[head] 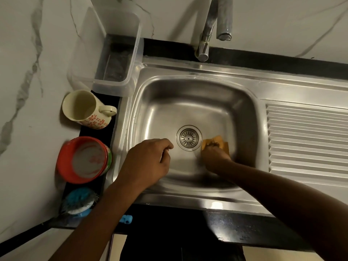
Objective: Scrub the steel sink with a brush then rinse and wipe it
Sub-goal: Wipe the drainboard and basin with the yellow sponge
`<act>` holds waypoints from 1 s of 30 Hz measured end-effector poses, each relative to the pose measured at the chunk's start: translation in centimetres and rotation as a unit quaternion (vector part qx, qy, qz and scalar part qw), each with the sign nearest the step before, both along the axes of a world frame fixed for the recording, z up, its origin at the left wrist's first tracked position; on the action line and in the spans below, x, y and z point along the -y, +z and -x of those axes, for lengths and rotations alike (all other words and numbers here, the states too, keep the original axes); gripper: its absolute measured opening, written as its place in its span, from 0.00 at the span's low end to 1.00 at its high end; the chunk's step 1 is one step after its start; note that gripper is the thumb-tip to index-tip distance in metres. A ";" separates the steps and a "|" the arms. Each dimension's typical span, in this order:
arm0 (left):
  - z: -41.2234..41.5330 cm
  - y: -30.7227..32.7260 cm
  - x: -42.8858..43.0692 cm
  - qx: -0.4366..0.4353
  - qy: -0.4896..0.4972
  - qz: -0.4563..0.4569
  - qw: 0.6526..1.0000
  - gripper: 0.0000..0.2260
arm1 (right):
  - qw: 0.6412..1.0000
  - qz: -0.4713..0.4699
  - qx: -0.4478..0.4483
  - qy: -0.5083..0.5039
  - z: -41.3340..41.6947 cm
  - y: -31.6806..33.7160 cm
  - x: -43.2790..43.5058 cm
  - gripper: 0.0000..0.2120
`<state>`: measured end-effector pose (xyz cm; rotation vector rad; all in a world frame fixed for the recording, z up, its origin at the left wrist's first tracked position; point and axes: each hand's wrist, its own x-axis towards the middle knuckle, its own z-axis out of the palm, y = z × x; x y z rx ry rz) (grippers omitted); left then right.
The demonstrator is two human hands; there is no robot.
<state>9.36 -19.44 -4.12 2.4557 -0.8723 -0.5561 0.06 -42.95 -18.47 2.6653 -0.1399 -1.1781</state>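
Note:
The steel sink (pixel 188 102) fills the middle of the view, its round drain strainer (pixel 188 138) near the front of the basin. My right hand (pixel 212 157) presses an orange cloth (pixel 222 144) onto the basin floor just right of the drain, fingers bunched on it. My left hand (pixel 148 161) hovers over the front left of the basin, fingers loosely curled, holding nothing. The blue-and-white scrub brush (pixel 79 201) lies on the dark counter at the front left, apart from both hands.
A steel tap (pixel 207 34) stands behind the basin, no water running. A ribbed drainboard (pixel 307 136) lies to the right. On the left counter strip sit a clear plastic tub (pixel 113 53), a cream mug (pixel 84 110) and a red bowl (pixel 82 160).

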 end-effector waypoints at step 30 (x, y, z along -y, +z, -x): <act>-0.7 5.9 -2.0 -0.070 -0.035 0.133 0.988 0.41 | 0.243 -0.823 -0.018 -0.514 -1.9 19.3 -0.8 0.34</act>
